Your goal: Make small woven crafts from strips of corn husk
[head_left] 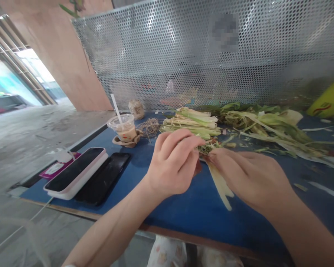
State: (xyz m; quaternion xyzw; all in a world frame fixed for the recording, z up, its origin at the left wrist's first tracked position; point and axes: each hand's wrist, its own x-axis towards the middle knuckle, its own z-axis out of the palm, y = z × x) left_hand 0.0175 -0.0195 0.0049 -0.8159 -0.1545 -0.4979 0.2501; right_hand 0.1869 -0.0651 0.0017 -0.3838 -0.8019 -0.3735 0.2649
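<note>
Over the blue table, my left hand (175, 159) is closed around a small bundle of green plant shreds (207, 146), mostly hidden by the fingers. My right hand (247, 174) is closed too, its fingertips pinching the top of a pale, flat leaf strip (218, 181) against the bundle. The strip hangs down towards me and splits at its lower end. Just beyond my hands lies a stack of pale green, husk-like leaves (192, 124). Loose long leaves (261, 120) are heaped to its right.
At left, an iced drink cup (125, 128) with a straw stands in a cardboard holder. Before it lie a white-cased phone (76, 172) and a black phone (104, 180). Tangled twine (149, 128) sits near a jar (136, 109). A perforated metal panel (167, 48) rises behind the table (178, 215).
</note>
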